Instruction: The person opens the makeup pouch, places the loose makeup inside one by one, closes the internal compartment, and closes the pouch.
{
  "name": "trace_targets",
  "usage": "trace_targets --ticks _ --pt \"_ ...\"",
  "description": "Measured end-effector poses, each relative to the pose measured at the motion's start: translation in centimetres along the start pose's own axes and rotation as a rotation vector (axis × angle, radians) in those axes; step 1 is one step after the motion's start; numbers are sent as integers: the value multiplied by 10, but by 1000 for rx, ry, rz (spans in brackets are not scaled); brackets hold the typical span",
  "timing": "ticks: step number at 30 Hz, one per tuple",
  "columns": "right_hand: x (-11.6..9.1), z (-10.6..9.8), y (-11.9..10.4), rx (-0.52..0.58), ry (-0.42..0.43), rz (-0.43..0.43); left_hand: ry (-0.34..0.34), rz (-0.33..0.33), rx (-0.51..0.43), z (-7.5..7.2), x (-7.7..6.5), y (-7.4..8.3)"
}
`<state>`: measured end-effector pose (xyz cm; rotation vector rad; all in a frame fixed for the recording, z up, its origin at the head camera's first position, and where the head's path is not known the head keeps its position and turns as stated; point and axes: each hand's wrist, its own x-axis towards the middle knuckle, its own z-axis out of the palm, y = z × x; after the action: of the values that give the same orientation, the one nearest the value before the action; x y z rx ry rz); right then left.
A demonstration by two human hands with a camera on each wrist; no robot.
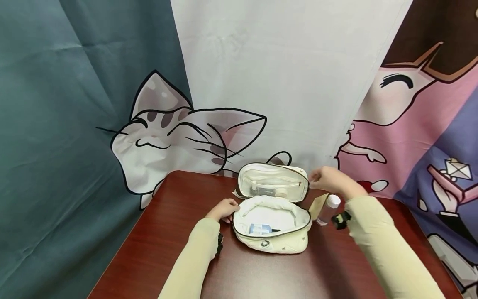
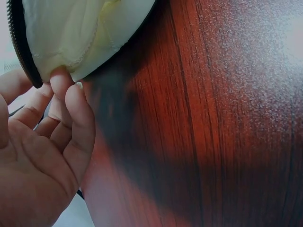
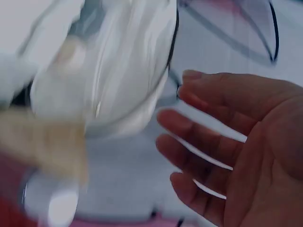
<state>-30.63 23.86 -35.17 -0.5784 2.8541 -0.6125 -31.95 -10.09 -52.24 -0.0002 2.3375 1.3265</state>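
Note:
A cream quilted zip bag stands on the table with its lid folded back. My left hand pinches the bag's left rim; in the left wrist view, the fingers are at the zip edge. My right hand is raised beside the lid's right end, its fingers loosely bent with nothing between them. A small container with a blue label lies inside the bag. Behind the lid's mesh pocket sits a round pale item, its kind unclear.
A clear bottle with a white cap stands right of the bag, under my right forearm. Next to it a tan flat piece leans against the bag. A printed cloth hangs behind the reddish-brown table.

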Motion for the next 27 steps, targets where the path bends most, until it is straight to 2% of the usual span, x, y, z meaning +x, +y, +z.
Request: trace_targets --ticks 4,10,14,20,24,27 --pt "-20 -5 36 11 19 99 4 -3 12 -1 0 -2" --pt "-39 14 70 114 -14 168 12 -8 25 0 0 -3" --pt "-42 32 80 144 17 173 15 -5 22 0 -1 -3" --pt "-40 52 88 105 64 203 18 0 29 1 -1 -3" --pt "-39 58 90 82 84 217 22 7 34 2 -1 -3" --pt "-40 55 89 37 79 216 23 11 30 2 -1 -3"
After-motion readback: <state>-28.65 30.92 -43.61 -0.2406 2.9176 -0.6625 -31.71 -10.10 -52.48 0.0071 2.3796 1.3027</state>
